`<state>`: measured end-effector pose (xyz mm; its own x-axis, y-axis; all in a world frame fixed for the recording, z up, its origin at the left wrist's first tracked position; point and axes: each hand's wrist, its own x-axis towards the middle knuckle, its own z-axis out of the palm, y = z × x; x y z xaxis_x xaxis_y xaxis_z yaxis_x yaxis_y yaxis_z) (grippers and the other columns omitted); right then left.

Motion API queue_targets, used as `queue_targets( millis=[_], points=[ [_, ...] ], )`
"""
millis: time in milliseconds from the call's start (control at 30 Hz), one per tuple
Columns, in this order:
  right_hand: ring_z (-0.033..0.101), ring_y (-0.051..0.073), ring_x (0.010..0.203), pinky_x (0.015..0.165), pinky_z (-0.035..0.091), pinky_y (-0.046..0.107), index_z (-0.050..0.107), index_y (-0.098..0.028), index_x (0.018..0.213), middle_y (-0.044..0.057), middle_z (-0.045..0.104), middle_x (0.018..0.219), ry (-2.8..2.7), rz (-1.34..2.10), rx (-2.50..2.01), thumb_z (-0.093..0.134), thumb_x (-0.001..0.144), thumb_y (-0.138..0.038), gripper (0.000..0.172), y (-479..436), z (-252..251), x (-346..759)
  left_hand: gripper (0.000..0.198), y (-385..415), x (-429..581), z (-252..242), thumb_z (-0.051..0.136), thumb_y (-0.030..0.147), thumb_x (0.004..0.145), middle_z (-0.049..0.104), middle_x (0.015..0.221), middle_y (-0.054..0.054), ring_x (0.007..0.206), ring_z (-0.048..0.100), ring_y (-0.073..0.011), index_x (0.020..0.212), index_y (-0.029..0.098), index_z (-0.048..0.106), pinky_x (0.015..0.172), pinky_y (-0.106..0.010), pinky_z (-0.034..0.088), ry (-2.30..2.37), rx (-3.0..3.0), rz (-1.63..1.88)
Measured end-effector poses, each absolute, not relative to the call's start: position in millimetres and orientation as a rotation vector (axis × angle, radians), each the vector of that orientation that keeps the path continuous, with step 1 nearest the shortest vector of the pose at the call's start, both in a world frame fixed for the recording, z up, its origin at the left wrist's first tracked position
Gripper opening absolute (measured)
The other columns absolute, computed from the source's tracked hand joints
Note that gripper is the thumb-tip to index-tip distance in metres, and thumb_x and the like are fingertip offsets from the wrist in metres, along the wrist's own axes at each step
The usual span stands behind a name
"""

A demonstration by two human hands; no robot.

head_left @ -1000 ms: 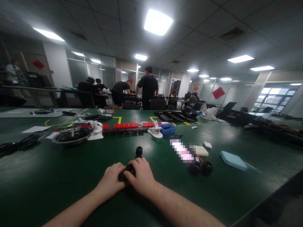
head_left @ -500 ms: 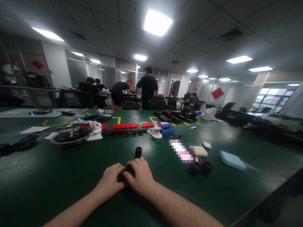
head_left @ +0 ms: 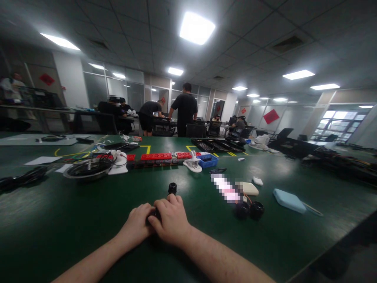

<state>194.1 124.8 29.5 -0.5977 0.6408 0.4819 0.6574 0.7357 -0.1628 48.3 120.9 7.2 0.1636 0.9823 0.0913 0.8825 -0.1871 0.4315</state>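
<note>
Close together over the green table (head_left: 97, 220), my left hand (head_left: 139, 224) and my right hand (head_left: 172, 220) are both closed around a black part (head_left: 155, 214). Most of that part is hidden by my fingers, so its kind does not show. My right hand covers it from above, with the thumb pointing left. My left hand grips it from the left side. Just beyond my right fingers stands a small black ribbed cylinder (head_left: 172, 188); I cannot tell whether it joins the held part.
To the right lie two black round pieces with wires (head_left: 257, 210), a beige case (head_left: 249, 188), a white earbud case (head_left: 257, 181) and a light blue pouch (head_left: 288, 200). Farther back are a blue bin (head_left: 209, 160), red strips (head_left: 156, 157) and a metal bowl (head_left: 72, 173). People work beyond.
My right hand has shifted slightly left and up over the black part, covering more of it. My left hand stays nearly where it was.
</note>
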Motion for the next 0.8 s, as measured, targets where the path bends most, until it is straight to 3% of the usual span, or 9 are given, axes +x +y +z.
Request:
queue_targets(
  millis=[300,600,800],
  points=[
    [0.040,0.021,0.082,0.074,0.027,0.034,0.049,-0.019,0.094,0.004,0.059,0.088,-2.502,-0.087,-0.891,0.052,0.078,-0.038,0.025,125.7,31.4,193.5,0.016,122.4,46.1,3.4,0.056,0.022,0.067,0.058,0.090,-0.001,0.085,0.055,-0.0183,0.082,0.022,0.057,0.076,-0.028,0.040,1.805,2.158,0.519],
    [0.041,0.020,0.081,0.074,0.027,0.033,0.048,-0.019,0.087,0.003,0.059,0.084,-2.595,-0.132,-0.768,0.050,0.079,-0.034,0.016,121.1,30.4,191.6,0.008,123.5,42.8,-0.4,0.052,0.019,0.070,0.057,0.084,-0.001,0.081,0.054,-0.0176,0.076,0.019,0.057,0.074,-0.028,0.039,1.794,2.186,0.512],
    [0.041,0.018,0.077,0.071,0.027,0.032,0.046,-0.019,0.084,0.002,0.059,0.083,-2.590,-0.121,-0.743,0.051,0.079,-0.033,0.016,119.2,29.8,192.3,0.013,125.1,41.9,-0.1,0.050,0.021,0.073,0.058,0.086,-0.001,0.085,0.053,-0.0181,0.082,0.022,0.060,0.076,-0.028,0.037,1.829,2.179,0.483]
  ],
)
